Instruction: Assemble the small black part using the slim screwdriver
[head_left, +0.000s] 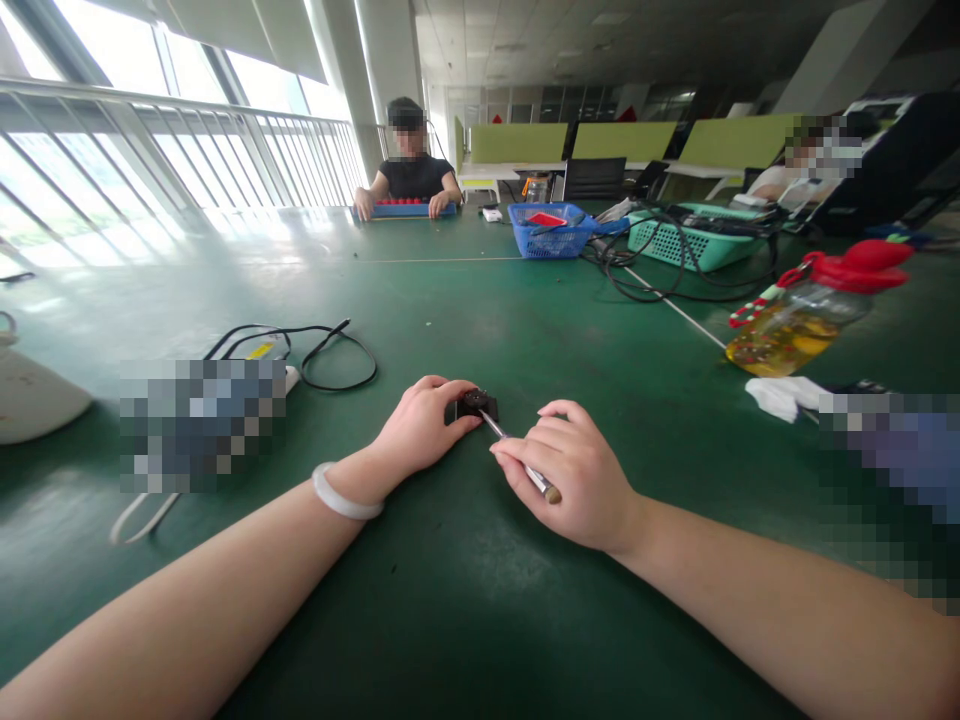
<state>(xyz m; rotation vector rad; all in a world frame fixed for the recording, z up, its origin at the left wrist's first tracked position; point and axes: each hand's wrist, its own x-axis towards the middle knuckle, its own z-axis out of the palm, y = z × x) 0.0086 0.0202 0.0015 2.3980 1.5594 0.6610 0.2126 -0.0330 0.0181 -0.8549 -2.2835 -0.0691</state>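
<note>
Silver tool [541, 482] at a small black part [477, 402], centre of frame.
My left hand [426, 425] pinches the part's left side between thumb and fingertips; my right hand [577, 475] grips the tool, fingers curled round it, tip at the part. Best, I judge: brace firmly, press lightly, keep my left thumb out of any slip. Count: one part, one tool; outward, one bottle [791, 330] at right, two baskets above centre-right: one blue basket [551, 242], one green basket [656, 243].

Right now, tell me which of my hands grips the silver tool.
Your right hand: it grips the silver tool, while your left hand holds the small black object.
</note>
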